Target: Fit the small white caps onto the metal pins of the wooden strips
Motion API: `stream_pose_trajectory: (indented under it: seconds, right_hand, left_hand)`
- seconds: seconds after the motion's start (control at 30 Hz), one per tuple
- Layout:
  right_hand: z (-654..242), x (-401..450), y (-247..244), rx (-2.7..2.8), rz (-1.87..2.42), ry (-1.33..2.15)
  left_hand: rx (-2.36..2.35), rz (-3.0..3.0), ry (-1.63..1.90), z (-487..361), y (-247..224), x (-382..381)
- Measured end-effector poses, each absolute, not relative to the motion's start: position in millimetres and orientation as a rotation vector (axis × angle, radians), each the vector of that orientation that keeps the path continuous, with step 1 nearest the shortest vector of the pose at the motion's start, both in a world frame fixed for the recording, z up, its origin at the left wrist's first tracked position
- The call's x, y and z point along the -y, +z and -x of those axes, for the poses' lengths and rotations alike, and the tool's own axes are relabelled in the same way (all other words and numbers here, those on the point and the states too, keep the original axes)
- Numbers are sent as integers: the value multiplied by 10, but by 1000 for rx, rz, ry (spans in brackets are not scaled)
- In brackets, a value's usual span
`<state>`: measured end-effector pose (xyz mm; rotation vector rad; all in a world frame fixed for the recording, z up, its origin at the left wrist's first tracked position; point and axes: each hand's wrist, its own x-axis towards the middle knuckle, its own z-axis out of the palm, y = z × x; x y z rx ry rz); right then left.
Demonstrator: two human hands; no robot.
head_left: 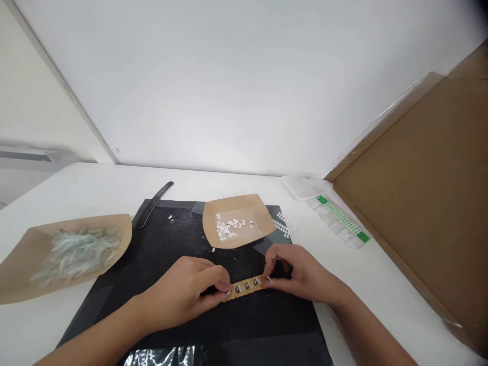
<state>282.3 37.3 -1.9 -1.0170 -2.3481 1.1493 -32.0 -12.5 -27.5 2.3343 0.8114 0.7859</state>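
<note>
A narrow tan strip [247, 286] with wavy edges lies low over the black mat, bearing several small round dark-and-silver pieces in a row. My left hand [190, 287] is closed in a pinch at the strip's left end, a tiny white bit showing by the fingertips. At the opposite end, my right hand [295, 269] pinches with thumb and forefinger, and a small pale piece [269, 278] sticks out there. The fingers partly hide both ends. Beyond the hands, a brown paper tray [263, 207] holds many small white pieces.
A black mat [163, 249] covers the white table's middle. Another brown paper tray [15, 254], full of clear plastic slivers, sits left. A black curved tool [154, 204] lies at the mat's back edge. White dot stickers [282, 226], a green-and-white strip [345, 218] and a cardboard box [419, 193] are right.
</note>
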Motion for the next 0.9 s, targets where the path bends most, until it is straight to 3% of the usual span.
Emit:
stream_pose_trajectory:
  seconds: [0.63, 0.9]
  right_hand:
    - [-2863, -402, 14, 2256, 983, 1373]
    - [-2848, -395, -20, 2280, 989, 1286]
  left_hand:
    - [-816, -2263, 712, 314, -233, 120]
    - [-832, -2270, 732, 301, -244, 118]
